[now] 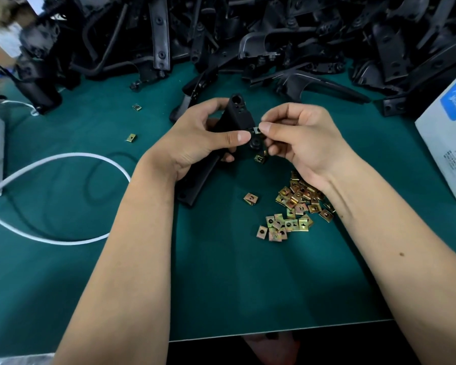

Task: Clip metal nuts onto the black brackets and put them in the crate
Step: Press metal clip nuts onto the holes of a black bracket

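We pinch one metal nut (257, 130) between thumb and forefinger of the right hand (298, 143), closed on its edges, and hold it against the edge of the black bracket (237, 119). The left hand (195, 139) is clamped around the bracket's body, thumb laid along its near face, keeping it raised above the green mat (221, 272) at the middle of the scene.

We judge the nut to be light, stiff, springy sheet metal with thin edges; we grip it by its flat sides and leave the open slot free to slide over the bracket. The bracket appears to be rigid moulded plastic, light enough for one hand; we hold it at mid-length so the clip end stays exposed.

The bracket is matt black, long, with round holes at its far end. The nut is small and square; its surface is largely hidden by the fingertips.

Loose nuts (295, 206), brass-coloured with central holes, lie near and right. A pile of brackets (248, 35) fills the far side. No crate is visible.
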A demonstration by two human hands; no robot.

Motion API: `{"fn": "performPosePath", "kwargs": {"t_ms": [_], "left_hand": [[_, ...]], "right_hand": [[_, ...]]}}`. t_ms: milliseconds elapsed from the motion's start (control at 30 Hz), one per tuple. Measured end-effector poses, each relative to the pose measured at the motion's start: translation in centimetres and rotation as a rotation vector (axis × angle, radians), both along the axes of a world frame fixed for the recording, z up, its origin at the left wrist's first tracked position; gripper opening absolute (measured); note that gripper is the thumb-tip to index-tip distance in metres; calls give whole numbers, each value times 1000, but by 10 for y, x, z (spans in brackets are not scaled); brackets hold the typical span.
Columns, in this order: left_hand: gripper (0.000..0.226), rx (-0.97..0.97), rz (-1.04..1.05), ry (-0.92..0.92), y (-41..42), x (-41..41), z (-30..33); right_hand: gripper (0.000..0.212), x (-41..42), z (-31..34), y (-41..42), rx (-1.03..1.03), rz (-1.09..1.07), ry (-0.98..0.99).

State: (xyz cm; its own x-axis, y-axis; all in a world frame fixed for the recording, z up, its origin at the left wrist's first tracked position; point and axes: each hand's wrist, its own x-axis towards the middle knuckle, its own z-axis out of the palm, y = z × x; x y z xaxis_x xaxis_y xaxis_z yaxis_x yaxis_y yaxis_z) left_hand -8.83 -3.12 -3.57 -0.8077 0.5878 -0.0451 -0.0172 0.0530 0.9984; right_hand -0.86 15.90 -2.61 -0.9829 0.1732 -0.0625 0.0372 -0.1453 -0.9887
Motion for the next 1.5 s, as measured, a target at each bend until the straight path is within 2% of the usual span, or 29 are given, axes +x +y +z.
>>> {"fn": "performPosePath", "kwargs": {"t_ms": [100,267,367,467,500,567,633,700,1033,1167,1367,1433,1500], "left_hand": [[68,-15,11,17,1,1,1],[67,-82,44,121,6,1,1],[67,-92,74,139,7,1,-1],[62,-44,85,65,6,-2,0],[62,-18,100,34,5,-3,0],[65,33,135,-23,1,-5,0],[68,75,151,-61,-1,-6,0],[69,103,151,-81,-2,-5,0],[67,65,97,-89,-3,-4,1],[52,40,42,-74,-3,-3,2],[36,-2,-59,-45,-1,-1,4],[36,-26,-77,-24,-1,-1,4],[36,-30,-84,-24,-1,-1,3]], "right_hand": [[19,0,-1,0,13,-6,5],[27,0,-6,-1,176,-15,21],[21,-2,-6,1,280,-9,40],[13,-4,-5,5,286,-7,59],[11,-5,-5,9,337,-25,72],[9,-6,-5,20,625,-36,105],[17,-6,-5,30,926,85,95],[22,-4,-5,33,1064,206,59],[11,-3,-5,25,1161,235,104],[14,-5,-8,24,1030,70,130],[18,-7,-10,6,218,-71,127],[20,-8,-11,0,103,-75,123],[20,-9,-13,-3,70,-91,118]]}}
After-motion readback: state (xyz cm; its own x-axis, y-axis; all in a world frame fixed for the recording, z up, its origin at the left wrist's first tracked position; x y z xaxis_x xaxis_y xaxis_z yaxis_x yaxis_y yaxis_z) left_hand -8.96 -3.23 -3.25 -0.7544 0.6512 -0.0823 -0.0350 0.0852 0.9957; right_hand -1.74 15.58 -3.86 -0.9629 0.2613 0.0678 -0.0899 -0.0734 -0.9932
